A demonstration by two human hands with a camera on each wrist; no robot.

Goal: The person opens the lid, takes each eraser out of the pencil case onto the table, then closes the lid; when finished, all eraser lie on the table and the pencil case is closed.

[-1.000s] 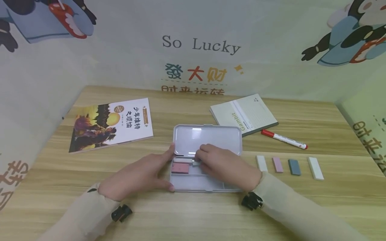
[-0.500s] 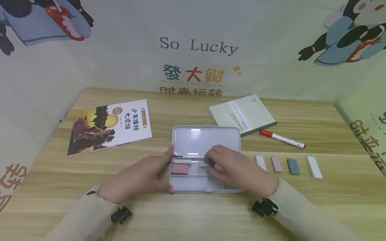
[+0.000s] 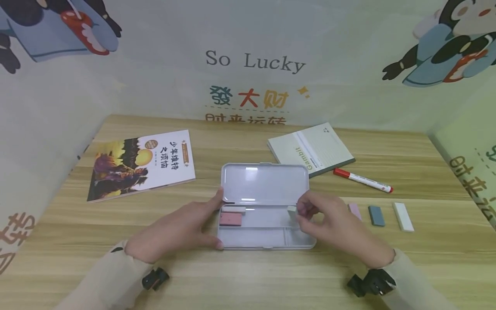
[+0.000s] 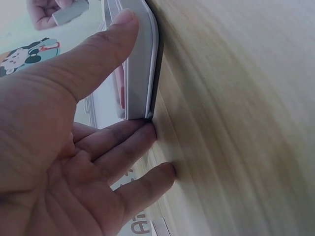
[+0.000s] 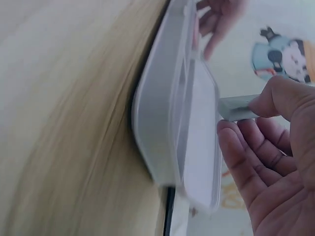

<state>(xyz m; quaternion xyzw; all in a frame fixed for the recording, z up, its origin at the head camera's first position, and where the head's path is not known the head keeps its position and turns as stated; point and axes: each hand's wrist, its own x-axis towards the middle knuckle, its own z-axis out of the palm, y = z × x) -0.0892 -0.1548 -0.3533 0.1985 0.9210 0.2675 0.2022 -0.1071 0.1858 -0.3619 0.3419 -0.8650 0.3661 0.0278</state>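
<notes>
Fingers of the right hand [image 3: 341, 224] pinch a small grey rectangular eraser [image 3: 292, 209] over the open grey plastic pencil case [image 3: 267, 238] at the wooden table's [image 3: 248, 280] near edge; the left hand [image 3: 174, 232], thumb and fingers spread, braces its left end.

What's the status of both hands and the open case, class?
Left hand braces the case at its left edge. Right hand pinches a grey eraser above the case's right end. Pink eraser inside. Nothing in the way.
</notes>
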